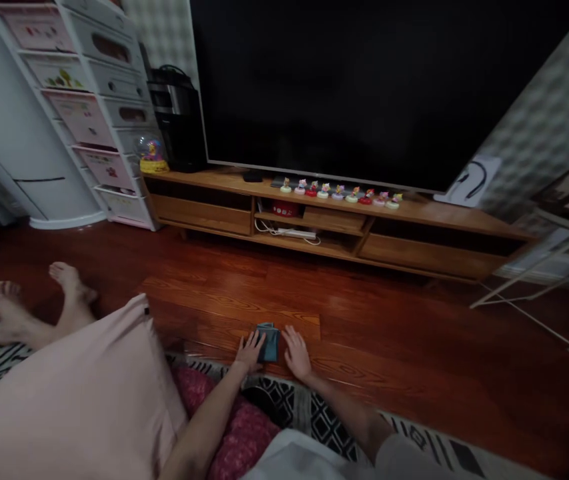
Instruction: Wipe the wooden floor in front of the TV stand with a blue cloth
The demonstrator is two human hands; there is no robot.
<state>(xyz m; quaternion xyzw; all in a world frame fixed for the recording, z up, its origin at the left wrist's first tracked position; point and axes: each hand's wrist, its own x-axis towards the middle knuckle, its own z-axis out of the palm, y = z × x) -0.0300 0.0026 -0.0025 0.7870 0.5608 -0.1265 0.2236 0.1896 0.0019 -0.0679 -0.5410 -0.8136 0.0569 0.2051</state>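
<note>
A small folded teal cloth point(271, 347) lies on the wooden floor point(359, 333), just beyond the edge of the patterned rug point(301, 407). My left hand point(251, 351) rests at the cloth's left side, fingers apart, its fingertips over the cloth's edge. To the right of the cloth is my right hand point(297, 353), open with its fingers extended; a narrow strip of floor shows between it and the cloth. Neither hand grips anything.
A pink pillow point(84, 400) fills the lower left, with two bare feet point(69, 283) beyond it. Ahead stands a low wooden TV cabinet point(204, 217) bearing several small figurines point(337, 192) and a large television point(344, 87). A white folding rack point(529, 303) is at right.
</note>
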